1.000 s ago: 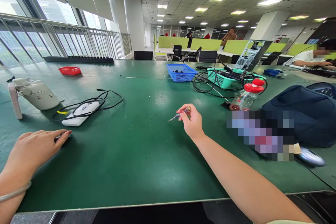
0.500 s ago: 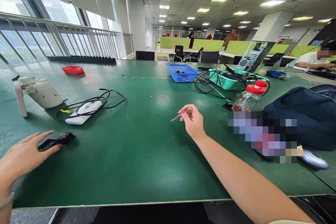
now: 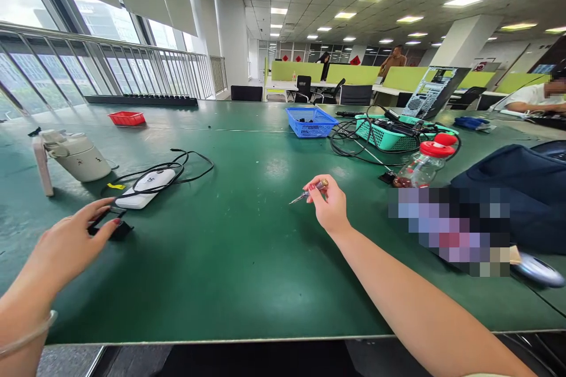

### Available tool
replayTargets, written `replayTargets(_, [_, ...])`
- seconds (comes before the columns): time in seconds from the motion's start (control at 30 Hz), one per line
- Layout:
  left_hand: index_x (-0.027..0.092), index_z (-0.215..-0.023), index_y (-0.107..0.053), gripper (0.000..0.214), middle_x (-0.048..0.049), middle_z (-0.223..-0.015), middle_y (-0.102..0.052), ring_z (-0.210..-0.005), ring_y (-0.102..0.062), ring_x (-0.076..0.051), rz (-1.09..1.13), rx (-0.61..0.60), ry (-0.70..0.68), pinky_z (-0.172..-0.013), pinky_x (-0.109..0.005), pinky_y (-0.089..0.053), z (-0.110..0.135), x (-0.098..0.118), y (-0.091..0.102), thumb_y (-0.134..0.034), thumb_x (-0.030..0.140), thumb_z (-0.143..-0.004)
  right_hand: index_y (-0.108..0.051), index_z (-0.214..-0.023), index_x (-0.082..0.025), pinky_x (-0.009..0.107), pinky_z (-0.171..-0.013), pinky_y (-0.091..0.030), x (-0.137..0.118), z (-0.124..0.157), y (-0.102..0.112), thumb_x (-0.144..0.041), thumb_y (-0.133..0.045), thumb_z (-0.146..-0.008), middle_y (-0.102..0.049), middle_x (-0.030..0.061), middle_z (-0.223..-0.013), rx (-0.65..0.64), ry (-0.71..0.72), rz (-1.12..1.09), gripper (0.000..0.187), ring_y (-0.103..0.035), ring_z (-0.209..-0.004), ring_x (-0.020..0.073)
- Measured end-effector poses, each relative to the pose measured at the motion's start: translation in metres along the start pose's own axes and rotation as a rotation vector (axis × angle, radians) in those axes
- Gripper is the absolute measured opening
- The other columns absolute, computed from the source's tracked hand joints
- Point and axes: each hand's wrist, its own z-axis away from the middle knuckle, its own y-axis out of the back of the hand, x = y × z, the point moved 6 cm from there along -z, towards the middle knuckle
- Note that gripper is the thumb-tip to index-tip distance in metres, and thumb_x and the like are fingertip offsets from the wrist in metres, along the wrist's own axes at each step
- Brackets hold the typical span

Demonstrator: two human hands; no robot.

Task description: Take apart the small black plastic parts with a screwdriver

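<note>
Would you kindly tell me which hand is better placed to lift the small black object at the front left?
Probably the left hand: its fingers are at the black object, whereas the right hand is farther off and holds a screwdriver.

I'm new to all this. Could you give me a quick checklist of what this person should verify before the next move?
1. Right hand holds the screwdriver: ok.
2. Left hand firmly grips the small black object: cannot tell; contact is partly hidden.
3. Screwdriver meets the black object: not ok; they are well apart.
4. Black cable lies off the white device: not ok; it crosses over it.
5. Jar has its red lid on: ok.
</note>
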Motion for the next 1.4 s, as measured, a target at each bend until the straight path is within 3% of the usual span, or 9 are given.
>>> replayTargets(0.17, [0.021, -0.147, -0.048, 0.065, -0.0088, -0.124, -0.075, -0.115, -0.066, -0.030, -0.093, -0.108, -0.041, -0.094, -0.036, -0.050, 0.009, 0.027, -0.004, -0.033, 0.051, -0.092, -0.057, -0.089, -0.024, 0.032, -0.061, -0.053, 0.000, 0.001, 0.001, -0.037, -0.060, -0.090, -0.072, 0.0007, -0.080, -0.005, 0.009, 0.005, 0.013, -0.062, -0.057, 0.0140])
replayTargets(0.33, [0.021, -0.144, -0.054, 0.062, -0.0107, -0.105, -0.077, -0.107, -0.067, -0.032, -0.119, -0.092, -0.014, -0.087, -0.038, -0.052, 0.007, 0.021, -0.007, -0.038, 0.049, -0.091, -0.057, -0.089, -0.024, 0.032, -0.062, -0.052, 0.000, 0.001, 0.000, -0.036, -0.059, -0.090, -0.071, 0.0008, -0.081, -0.008, -0.005, -0.001, 0.012, -0.062, -0.058, 0.0140])
replayTargets(0.53, [0.019, -0.148, -0.048, 0.067, -0.0126, -0.122, -0.075, -0.108, -0.068, -0.034, -0.080, -0.124, 0.050, -0.086, -0.038, -0.052, 0.008, 0.016, -0.007, -0.036, 0.053, -0.092, -0.056, -0.088, -0.024, 0.033, -0.063, -0.053, -0.003, 0.001, 0.000, -0.037, -0.059, -0.091, -0.071, 0.0004, -0.079, -0.006, -0.004, 0.003, 0.014, -0.061, -0.057, 0.0140])
replayTargets(0.93, [0.023, -0.138, -0.055, 0.059, -0.0077, -0.116, -0.078, -0.101, -0.070, -0.033, -0.056, -0.127, 0.102, -0.078, -0.037, -0.051, 0.004, 0.011, -0.006, -0.039, 0.053, -0.090, -0.056, -0.089, -0.025, 0.033, -0.063, -0.054, -0.003, 0.000, 0.001, -0.038, -0.059, -0.091, -0.071, 0.0006, -0.080, 0.003, 0.004, -0.005, 0.014, -0.063, -0.059, 0.0149])
replayTargets(1.03, [0.023, -0.139, -0.056, 0.062, -0.0080, -0.119, -0.077, -0.108, -0.070, -0.034, 0.031, -0.095, -0.066, -0.086, -0.040, -0.052, 0.009, 0.059, 0.017, -0.044, 0.055, -0.087, -0.056, -0.089, -0.025, 0.033, -0.065, -0.054, -0.004, 0.000, 0.000, -0.038, -0.059, -0.091, -0.071, 0.0009, -0.081, -0.001, 0.011, -0.007, 0.013, -0.064, -0.061, 0.0151])
replayTargets(1.1, [0.025, -0.134, -0.060, 0.059, -0.0069, -0.118, -0.077, -0.113, -0.069, -0.031, 0.199, -0.063, -0.256, -0.097, -0.040, -0.050, 0.017, 0.111, 0.033, -0.049, 0.051, -0.083, -0.057, -0.090, -0.025, 0.033, -0.066, -0.055, -0.005, 0.001, 0.000, -0.038, -0.059, -0.092, -0.072, 0.0014, -0.082, -0.010, 0.009, -0.012, 0.014, -0.065, -0.063, 0.0155])
replayTargets(1.17, [0.027, -0.134, -0.060, 0.056, -0.0053, -0.121, -0.076, -0.115, -0.069, -0.028, 0.373, -0.147, -0.480, -0.101, -0.040, -0.050, 0.027, 0.170, 0.036, -0.053, 0.051, -0.084, -0.057, -0.091, -0.024, 0.034, -0.067, -0.055, -0.006, 0.001, -0.001, -0.039, -0.060, -0.091, -0.072, 0.0017, -0.084, -0.016, 0.006, -0.017, 0.015, -0.066, -0.065, 0.0158])
replayTargets(1.3, [0.030, -0.123, -0.064, 0.042, -0.0058, -0.112, -0.077, -0.105, -0.072, -0.028, 0.501, -0.282, -0.757, -0.094, -0.042, -0.054, 0.037, 0.266, 0.009, -0.065, 0.044, -0.083, -0.057, -0.092, -0.025, 0.035, -0.070, -0.056, -0.010, 0.000, -0.001, -0.041, -0.061, -0.092, -0.070, 0.0007, -0.082, -0.020, 0.012, -0.035, 0.017, -0.068, -0.066, 0.0162])
replayTargets(1.4, [0.029, -0.113, -0.065, 0.031, -0.0066, -0.106, -0.078, -0.099, -0.073, -0.027, 0.571, -0.311, -0.869, -0.087, -0.040, -0.056, 0.040, 0.306, -0.020, -0.067, 0.037, -0.083, -0.056, -0.092, -0.025, 0.035, -0.068, -0.057, -0.010, 0.000, -0.002, -0.043, -0.063, -0.091, -0.069, 0.0006, -0.082, -0.026, 0.005, -0.045, 0.020, -0.068, -0.066, 0.0161])
